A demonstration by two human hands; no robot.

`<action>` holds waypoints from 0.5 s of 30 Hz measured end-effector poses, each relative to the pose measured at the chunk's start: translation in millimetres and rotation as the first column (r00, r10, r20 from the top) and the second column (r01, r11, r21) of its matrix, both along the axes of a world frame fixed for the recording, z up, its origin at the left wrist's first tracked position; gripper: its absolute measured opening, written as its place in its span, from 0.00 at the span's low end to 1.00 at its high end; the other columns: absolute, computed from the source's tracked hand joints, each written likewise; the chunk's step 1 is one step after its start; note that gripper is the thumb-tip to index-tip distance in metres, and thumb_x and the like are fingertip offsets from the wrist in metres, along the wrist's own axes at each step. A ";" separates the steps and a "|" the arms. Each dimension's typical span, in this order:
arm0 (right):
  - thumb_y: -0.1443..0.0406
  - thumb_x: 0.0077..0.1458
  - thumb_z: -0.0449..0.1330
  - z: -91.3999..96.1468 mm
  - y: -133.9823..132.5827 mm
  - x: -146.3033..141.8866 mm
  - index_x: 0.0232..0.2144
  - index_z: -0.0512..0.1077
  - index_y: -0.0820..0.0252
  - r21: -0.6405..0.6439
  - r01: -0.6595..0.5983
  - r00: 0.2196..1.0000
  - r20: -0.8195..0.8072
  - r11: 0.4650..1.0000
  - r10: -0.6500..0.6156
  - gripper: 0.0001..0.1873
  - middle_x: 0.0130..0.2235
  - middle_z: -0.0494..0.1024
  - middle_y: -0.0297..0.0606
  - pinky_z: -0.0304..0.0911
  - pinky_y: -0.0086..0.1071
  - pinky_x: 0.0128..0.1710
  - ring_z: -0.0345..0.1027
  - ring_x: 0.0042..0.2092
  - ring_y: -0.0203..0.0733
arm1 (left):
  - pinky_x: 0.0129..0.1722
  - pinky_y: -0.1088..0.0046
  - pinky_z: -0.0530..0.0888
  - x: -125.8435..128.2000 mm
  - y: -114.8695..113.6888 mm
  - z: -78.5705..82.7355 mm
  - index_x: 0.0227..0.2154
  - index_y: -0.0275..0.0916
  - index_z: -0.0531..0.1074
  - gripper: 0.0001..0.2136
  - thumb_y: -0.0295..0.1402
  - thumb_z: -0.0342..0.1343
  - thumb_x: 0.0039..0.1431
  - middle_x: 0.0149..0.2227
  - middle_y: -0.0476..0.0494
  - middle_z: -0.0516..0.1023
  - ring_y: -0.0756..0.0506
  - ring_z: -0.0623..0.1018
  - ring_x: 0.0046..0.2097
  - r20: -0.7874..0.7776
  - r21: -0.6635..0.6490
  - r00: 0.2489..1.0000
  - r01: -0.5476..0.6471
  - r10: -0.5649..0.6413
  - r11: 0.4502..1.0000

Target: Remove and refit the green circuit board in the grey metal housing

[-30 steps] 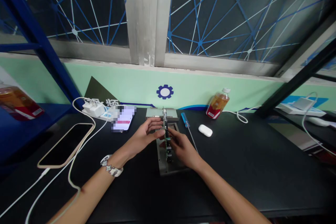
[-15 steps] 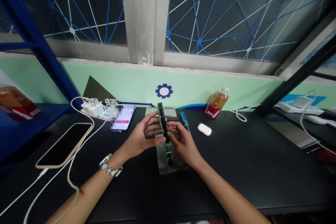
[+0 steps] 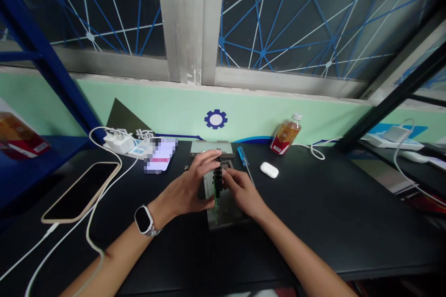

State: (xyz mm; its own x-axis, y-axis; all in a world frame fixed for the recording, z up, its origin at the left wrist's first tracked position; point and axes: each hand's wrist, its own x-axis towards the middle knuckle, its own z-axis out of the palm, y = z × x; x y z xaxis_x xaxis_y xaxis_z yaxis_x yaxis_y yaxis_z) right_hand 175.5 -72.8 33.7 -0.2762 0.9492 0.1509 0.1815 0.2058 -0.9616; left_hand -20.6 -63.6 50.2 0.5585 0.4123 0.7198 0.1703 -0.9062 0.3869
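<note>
A circuit board (image 3: 217, 185) with a green edge and a row of black parts stands on edge over a grey metal casing (image 3: 232, 218). My left hand (image 3: 188, 190), with a watch on its wrist, grips the board from the left, fingers at the far end and thumb at the near end. From the right, my right hand (image 3: 244, 192) has its thumb and fingers closed on the black parts; the fingertips are partly hidden. Behind the casing lies a light metal cover (image 3: 209, 148). To its right is a blue-handled screwdriver (image 3: 243, 156).
A white earbud case (image 3: 269, 170) and a drink bottle (image 3: 287, 133) are on the right of the black table. On the left lie a phone (image 3: 81, 192) with a charging cable, a lit phone (image 3: 162, 157) and a power strip (image 3: 137, 149). Small metal bits (image 3: 186, 167) lie beside my left hand.
The board has come down toward the casing and turned more edge-on. My left wrist has rolled, so the watch face now shows. Both hands stay on the board.
</note>
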 end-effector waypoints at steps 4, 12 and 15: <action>0.46 0.61 0.55 1.2 -1.0 0.5 0.25 0.66 0.61 -0.072 -0.039 0.993 -0.111 0.997 0.031 0.25 0.24 0.60 0.29 0.49 0.30 0.29 0.51 0.27 0.34 | 0.65 0.46 0.63 2.2 1.2 -2.2 0.65 0.46 0.49 0.42 0.18 0.62 0.51 0.69 0.30 0.46 0.32 0.55 0.70 -0.061 0.015 0.998 0.014 -0.013 1.000; 0.46 0.57 0.58 5.1 -3.0 -3.5 0.23 0.62 0.59 -0.100 -0.009 0.987 -0.161 0.995 -0.008 0.24 0.23 0.58 0.28 0.47 0.29 0.27 0.48 0.27 0.33 | 0.66 0.43 0.59 1.7 1.4 -4.5 0.70 0.43 0.37 0.50 0.24 0.64 0.51 0.71 0.29 0.42 0.29 0.48 0.71 -0.082 -0.042 0.988 -0.138 0.134 0.990; 0.49 0.58 0.57 5.7 -2.8 -2.5 0.24 0.61 0.58 -0.045 0.023 0.985 -0.171 0.999 -0.030 0.22 0.25 0.59 0.28 0.49 0.29 0.29 0.50 0.28 0.34 | 0.65 0.44 0.61 0.5 2.8 -12.4 0.71 0.44 0.36 0.50 0.25 0.63 0.52 0.72 0.30 0.40 0.29 0.51 0.70 -0.088 -0.165 0.980 -0.191 0.178 0.968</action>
